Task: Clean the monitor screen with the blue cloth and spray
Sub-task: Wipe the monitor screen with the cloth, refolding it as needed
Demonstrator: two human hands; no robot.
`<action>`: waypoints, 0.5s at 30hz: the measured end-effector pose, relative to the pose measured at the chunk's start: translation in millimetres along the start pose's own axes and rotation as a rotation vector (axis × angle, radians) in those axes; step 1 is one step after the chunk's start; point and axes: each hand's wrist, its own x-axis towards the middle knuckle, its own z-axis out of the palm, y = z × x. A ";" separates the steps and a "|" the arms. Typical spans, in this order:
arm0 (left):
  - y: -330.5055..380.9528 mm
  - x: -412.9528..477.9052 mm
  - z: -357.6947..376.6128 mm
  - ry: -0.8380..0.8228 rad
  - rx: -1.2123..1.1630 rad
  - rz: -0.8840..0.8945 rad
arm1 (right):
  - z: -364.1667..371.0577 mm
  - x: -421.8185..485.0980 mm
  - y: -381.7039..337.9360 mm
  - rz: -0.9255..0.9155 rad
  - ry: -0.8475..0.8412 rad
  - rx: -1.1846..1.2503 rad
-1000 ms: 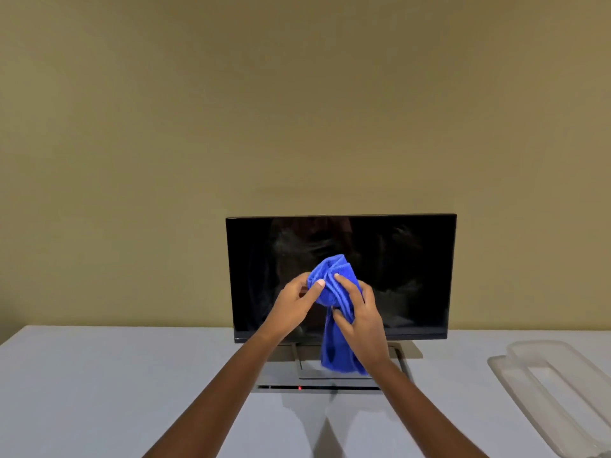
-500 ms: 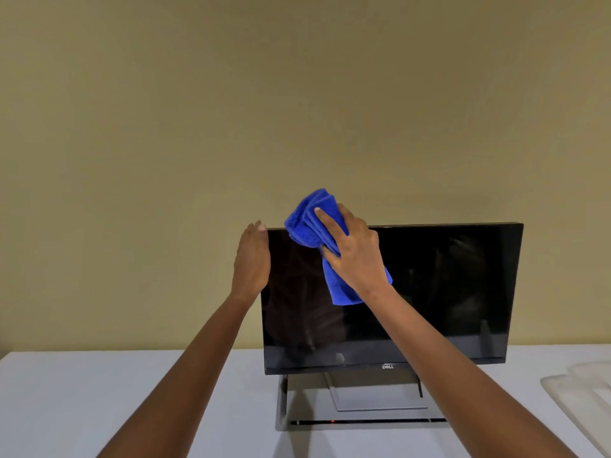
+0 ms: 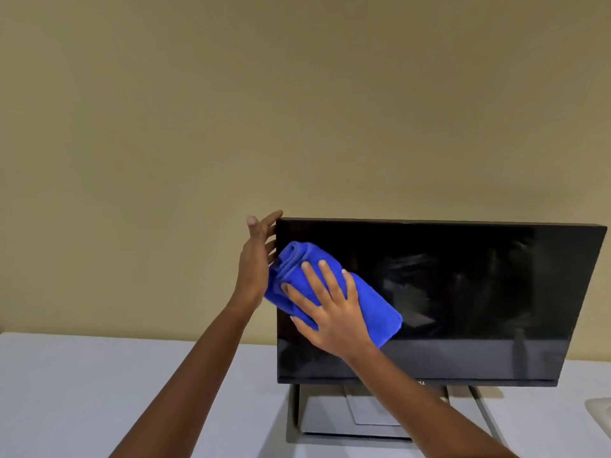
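A black monitor stands on a silver stand on the white table, its dark screen streaked with smears. A folded blue cloth lies flat against the screen's upper left part. My right hand presses the cloth to the screen with straight, spread fingers. My left hand holds the monitor's upper left edge, its fingers reaching behind the corner. No spray bottle is in view.
The white table runs along a tan wall. The monitor's silver stand sits on it below the screen. A corner of a clear plastic tray shows at the far right edge.
My right hand carried the cloth from both hands up to the monitor's top left, then down onto the screen, fingers now spread flat. My left hand let go and took the monitor's left edge.
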 end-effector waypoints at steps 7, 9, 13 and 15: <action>1.2 3.9 -4.6 -0.001 0.008 0.004 | 12.0 -59.3 -15.7 -0.353 -0.168 -0.076; 3.0 2.7 -6.4 -0.003 0.001 -0.011 | 6.9 -66.0 -10.5 -0.473 -0.224 -0.079; 6.6 -0.7 -9.6 -0.031 -0.009 -0.049 | -9.1 -42.9 10.3 -0.446 -0.157 -0.054; 8.6 -0.8 -10.1 -0.040 -0.016 -0.074 | -18.2 -15.2 25.8 -0.262 -0.049 -0.031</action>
